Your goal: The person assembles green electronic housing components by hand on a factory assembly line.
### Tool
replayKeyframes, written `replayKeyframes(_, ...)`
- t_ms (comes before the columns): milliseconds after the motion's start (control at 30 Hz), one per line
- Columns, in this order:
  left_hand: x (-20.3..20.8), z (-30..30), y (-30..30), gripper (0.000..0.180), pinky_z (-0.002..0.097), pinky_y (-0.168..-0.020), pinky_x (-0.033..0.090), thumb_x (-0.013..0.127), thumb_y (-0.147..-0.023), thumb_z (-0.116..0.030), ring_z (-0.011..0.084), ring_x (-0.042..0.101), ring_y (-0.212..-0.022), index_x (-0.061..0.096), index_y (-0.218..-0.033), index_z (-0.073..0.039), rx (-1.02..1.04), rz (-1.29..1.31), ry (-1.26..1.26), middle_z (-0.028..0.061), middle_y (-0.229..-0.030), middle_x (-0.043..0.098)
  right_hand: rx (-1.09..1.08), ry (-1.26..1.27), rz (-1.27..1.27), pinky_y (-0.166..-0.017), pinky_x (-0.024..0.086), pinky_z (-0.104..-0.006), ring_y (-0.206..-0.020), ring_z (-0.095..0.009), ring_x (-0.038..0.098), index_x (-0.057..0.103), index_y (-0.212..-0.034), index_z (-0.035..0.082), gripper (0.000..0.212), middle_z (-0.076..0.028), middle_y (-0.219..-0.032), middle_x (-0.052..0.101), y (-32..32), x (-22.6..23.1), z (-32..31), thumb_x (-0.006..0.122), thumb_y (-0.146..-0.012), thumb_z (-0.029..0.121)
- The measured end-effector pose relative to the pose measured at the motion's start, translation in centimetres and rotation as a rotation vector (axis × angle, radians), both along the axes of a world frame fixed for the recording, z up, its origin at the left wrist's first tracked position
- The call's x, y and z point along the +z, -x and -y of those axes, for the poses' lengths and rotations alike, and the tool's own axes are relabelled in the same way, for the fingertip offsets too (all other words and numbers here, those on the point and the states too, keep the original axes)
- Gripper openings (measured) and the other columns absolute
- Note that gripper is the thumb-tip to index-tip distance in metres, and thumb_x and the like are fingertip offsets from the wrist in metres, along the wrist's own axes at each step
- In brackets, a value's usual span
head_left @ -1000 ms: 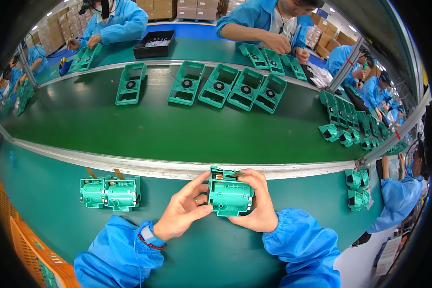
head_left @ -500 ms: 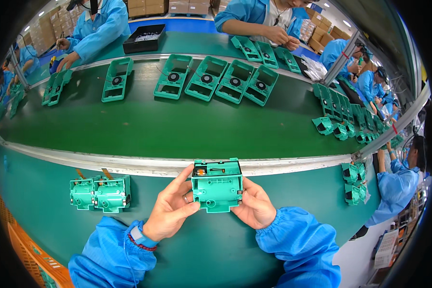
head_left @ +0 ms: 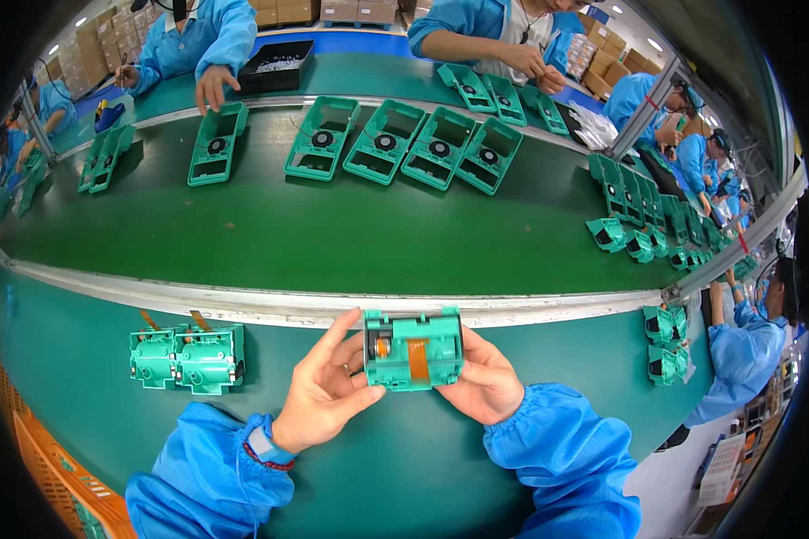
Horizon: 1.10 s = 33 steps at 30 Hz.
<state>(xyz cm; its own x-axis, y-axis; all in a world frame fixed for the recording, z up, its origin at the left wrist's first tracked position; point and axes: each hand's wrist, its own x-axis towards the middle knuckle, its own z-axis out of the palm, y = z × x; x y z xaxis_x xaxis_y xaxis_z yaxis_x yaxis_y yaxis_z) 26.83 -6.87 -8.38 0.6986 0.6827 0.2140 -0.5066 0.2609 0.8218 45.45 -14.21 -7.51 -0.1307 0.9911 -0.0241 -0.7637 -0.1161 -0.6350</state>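
A green plastic housing (head_left: 394,366) is held up between my two hands over the near green bench. Its visible side carries an orange flat ribbon cable down the middle and a small copper-coloured round part at the left. My left hand (head_left: 319,386) grips the left side, thumb at the lower corner and fingers partly behind it. On the opposite side my right hand (head_left: 484,377) closes round the edge, its fingertips partly hidden by the housing. To the left, two similar green housings (head_left: 208,359) stand side by side on the bench, with orange ribbon ends sticking up.
Beyond a white rail (head_left: 270,310) runs a dark green conveyor (head_left: 333,234) carrying green frames with round black fans (head_left: 385,142). More green housings (head_left: 665,346) sit at the bench's right. An orange crate (head_left: 72,485) stands lower left. Across the line, co-workers' hands (head_left: 214,88) are busy.
The housing has been tilted in my hands, so a side with the orange ribbon cable now shows. A co-worker's hand across the line has reached onto a fan frame.
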Motion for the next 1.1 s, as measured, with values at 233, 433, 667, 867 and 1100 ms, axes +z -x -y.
replayKeyframes(233,0.0,0.5,0.1,0.072,0.0356,-0.094,0.038,0.05,-0.076,0.015,0.0247,0.043,-0.114,0.017,-0.135,-0.01,0.066,-0.148,-0.279,0.0208,-0.131,0.032,0.109,-0.177,-0.041,-0.097,0.03,-0.0384,-0.115,-0.022,0.041,0.038,-0.126,0.005,0.045,-0.009,-0.123,0.044,-1.3,-1.3,0.2,0.049,-0.083,0.002)
replayKeyframes(433,-0.2,0.7,-0.9,0.072,0.0374,-0.098,0.031,0.054,-0.075,0.013,0.0243,0.031,-0.123,0.017,-0.134,-0.003,0.077,-0.077,-0.207,0.0164,-0.135,0.028,-0.004,-0.1,0.007,-0.094,0.035,-0.0376,-0.112,-0.021,0.043,0.043,-0.117,0.003,0.036,-0.011,-0.12,0.045,-0.6,-0.6,0.6,0.051,-0.082,-0.001)
replayKeyframes(667,0.2,1.6,-1.4,0.091,0.0397,-0.099,0.028,0.071,-0.065,0.003,0.0225,0.03,-0.121,0.012,-0.134,-0.001,0.115,-0.141,-0.164,0.0113,-0.129,0.031,-0.381,-0.121,0.542,-0.079,0.045,-0.0276,-0.09,-0.014,0.056,0.045,-0.107,-0.002,0.031,-0.013,-0.095,0.06,3.1,0.9,2.8,0.057,-0.079,-0.004)
replayKeyframes(867,0.9,1.7,-1.0,0.069,0.0432,-0.092,0.037,0.063,-0.074,-0.01,0.0257,0.044,-0.112,0.025,-0.131,-0.003,-0.016,-0.062,0.22,0.0136,-0.124,0.04,-0.61,-0.625,1.366,-0.077,0.045,-0.0317,-0.087,-0.023,0.057,0.048,-0.109,-0.001,0.05,-0.014,-0.097,0.06,1.9,2.1,3.0,0.072,-0.068,0.013)
replayKeyframes(1100,0.2,2.0,-1.1,0.075,0.0413,-0.074,0.048,0.041,-0.073,-0.052,0.0385,0.056,-0.091,0.032,-0.128,-0.001,-0.374,0.136,0.789,0.0333,-0.116,0.041,-0.72,-0.605,1.42,-0.084,0.039,-0.0391,-0.101,-0.032,0.045,0.044,-0.116,-0.001,0.075,-0.017,-0.115,0.046,1.4,1.5,3.0,0.08,-0.056,0.027)
